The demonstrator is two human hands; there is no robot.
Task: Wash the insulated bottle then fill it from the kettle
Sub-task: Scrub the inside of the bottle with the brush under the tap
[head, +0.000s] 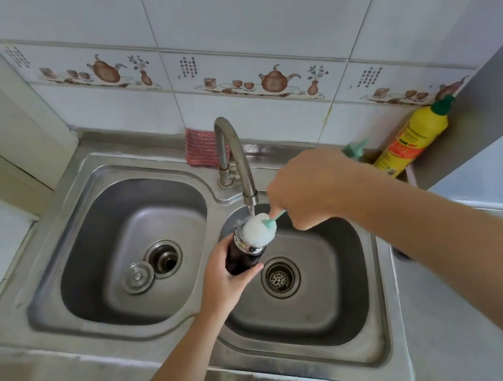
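My left hand (224, 277) grips the dark insulated bottle (240, 257) over the right basin, its steel mouth tilted up toward the tap. My right hand (308, 188) holds a green-handled bottle brush. Its white sponge head (257, 230) sits at the bottle's mouth, and the handle's end (356, 147) sticks out behind my hand. Water runs from the faucet (236, 160) onto the sponge. No kettle is in view.
A steel double sink (118, 334) fills the counter; the left basin holds a loose drain plug (137, 276), the right one a strainer drain (280, 278). A pink scouring cloth (201, 147) leans on the tiled wall. A yellow detergent bottle (412, 140) stands at the right.
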